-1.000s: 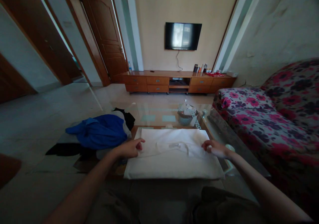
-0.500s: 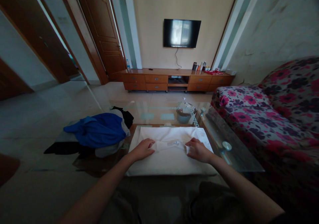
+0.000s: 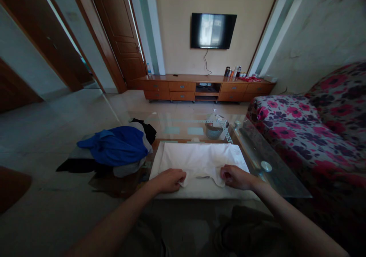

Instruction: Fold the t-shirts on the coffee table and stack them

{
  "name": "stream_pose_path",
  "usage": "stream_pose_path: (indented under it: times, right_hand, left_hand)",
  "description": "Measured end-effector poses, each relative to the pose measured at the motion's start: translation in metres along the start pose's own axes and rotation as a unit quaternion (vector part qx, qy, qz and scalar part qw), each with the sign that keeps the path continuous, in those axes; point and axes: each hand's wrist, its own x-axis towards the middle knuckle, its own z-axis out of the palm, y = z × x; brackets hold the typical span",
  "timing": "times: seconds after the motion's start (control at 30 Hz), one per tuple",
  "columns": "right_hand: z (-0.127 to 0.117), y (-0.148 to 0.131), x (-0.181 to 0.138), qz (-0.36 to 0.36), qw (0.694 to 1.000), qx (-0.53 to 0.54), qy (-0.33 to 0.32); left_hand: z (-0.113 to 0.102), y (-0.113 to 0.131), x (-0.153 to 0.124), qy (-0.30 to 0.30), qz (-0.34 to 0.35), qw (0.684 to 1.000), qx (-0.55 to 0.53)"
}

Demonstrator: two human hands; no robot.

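Note:
A white garment, probably a shirt (image 3: 197, 156), lies folded on a white cloth-like surface (image 3: 200, 193) in front of me. My left hand (image 3: 172, 180) is closed on the garment's near edge at the left. Gripping the same edge at the right is my right hand (image 3: 236, 177), its fingers pinched together. Between the hands the edge sags in a curve, with a small dark slit by its middle. A heap of clothes (image 3: 120, 144), blue on top with grey and black beneath, rests to the left of the white surface.
The glass table (image 3: 286, 182) extends beyond the white surface. Through its far part a basket (image 3: 214, 132) with crumpled white stuff shows. A flowered sofa (image 3: 297, 135) stands at the right. Farther off are a low wooden cabinet (image 3: 183, 85) and a wall television (image 3: 214, 30).
Both hands have drawn the garment's edge towards me and lower. The label-like mark seen before at its middle no longer shows. The view has shifted slightly.

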Motion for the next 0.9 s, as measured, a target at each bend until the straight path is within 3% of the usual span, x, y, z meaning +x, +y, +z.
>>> stream_pose_path:
  times: [0.1,0.2,0.33,0.47,0.57,0.9]
  right_hand:
    - [0.000,-0.002,0.001,0.008,0.999,0.018,-0.028]
    - [0.001,-0.006,0.002,0.013,1.000,0.014,-0.014]
    - [0.000,-0.011,0.003,0.035,0.998,0.013,-0.059]
    - [-0.009,-0.013,-0.003,0.093,0.994,0.024,-0.056]
    - [-0.015,-0.016,-0.009,0.132,0.987,0.031,-0.087]
    - [-0.007,-0.022,-0.005,0.155,0.977,0.009,-0.146]
  left_hand:
    - [-0.004,-0.002,-0.002,0.023,0.009,1.000,0.018]
    - [-0.007,-0.002,-0.005,0.042,0.009,0.998,0.034]
    - [-0.005,-0.001,-0.006,0.019,0.005,0.999,0.043]
    - [-0.004,-0.003,-0.008,0.026,0.008,0.999,0.022]
    - [-0.006,-0.006,-0.012,0.028,0.006,1.000,0.012]
    - [0.008,-0.019,-0.012,-0.004,0.010,1.000,0.020]
